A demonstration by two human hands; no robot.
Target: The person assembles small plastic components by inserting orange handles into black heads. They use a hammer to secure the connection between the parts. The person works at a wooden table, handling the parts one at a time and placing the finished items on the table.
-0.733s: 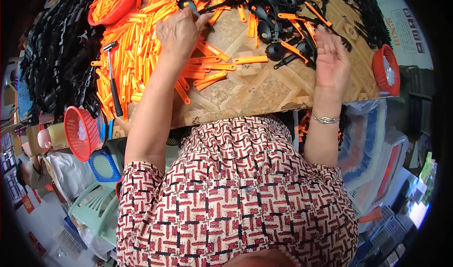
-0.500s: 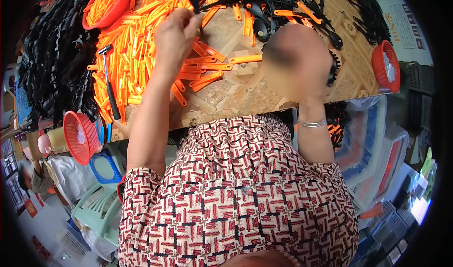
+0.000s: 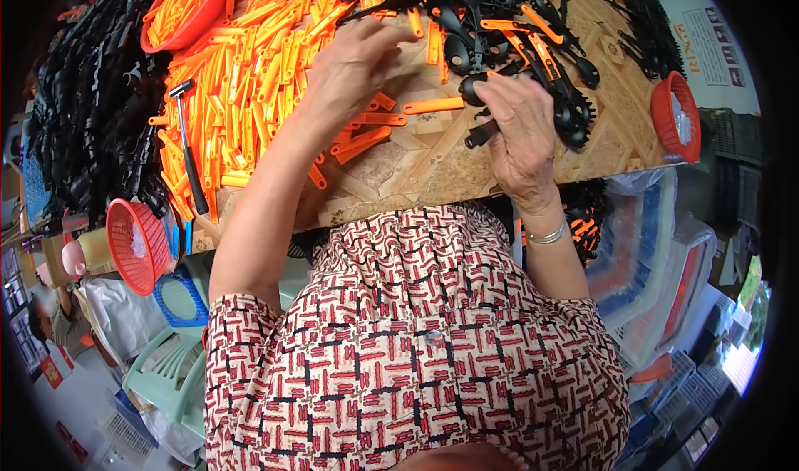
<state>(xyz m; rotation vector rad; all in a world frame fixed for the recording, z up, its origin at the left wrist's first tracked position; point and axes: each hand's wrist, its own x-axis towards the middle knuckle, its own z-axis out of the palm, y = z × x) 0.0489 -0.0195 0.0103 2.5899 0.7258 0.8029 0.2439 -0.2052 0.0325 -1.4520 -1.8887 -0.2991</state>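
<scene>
My left hand [image 3: 354, 63] hovers over the right edge of a pile of orange plastic handles [image 3: 241, 80]. Its fingers reach to the right, a little apart, and I see nothing between them. Below it a few loose orange handles [image 3: 362, 142] lie on the table. My right hand [image 3: 526, 134] holds a short black handle-like piece [image 3: 481, 134] between thumb and fingers; the palm hides its other end. Just beyond that hand lie black plastic spoons and spatulas [image 3: 474, 5], some joined to orange handles. A single orange handle [image 3: 433, 106] rests between my hands.
A small hammer [image 3: 190, 142] lies on the pile's left side. Red baskets stand at the left [image 3: 137, 246], right [image 3: 676, 117] and far left [image 3: 208, 5]. Black utensils are heaped at the left [image 3: 91, 96] and far right [image 3: 637, 13]. The wood-patterned table [image 3: 416, 171] has its front edge at my body.
My left hand has moved right, and its fingers have spread. My right hand, blurred before, now shows clearly with the black piece. Another utensil with an orange handle shows beside the right hand.
</scene>
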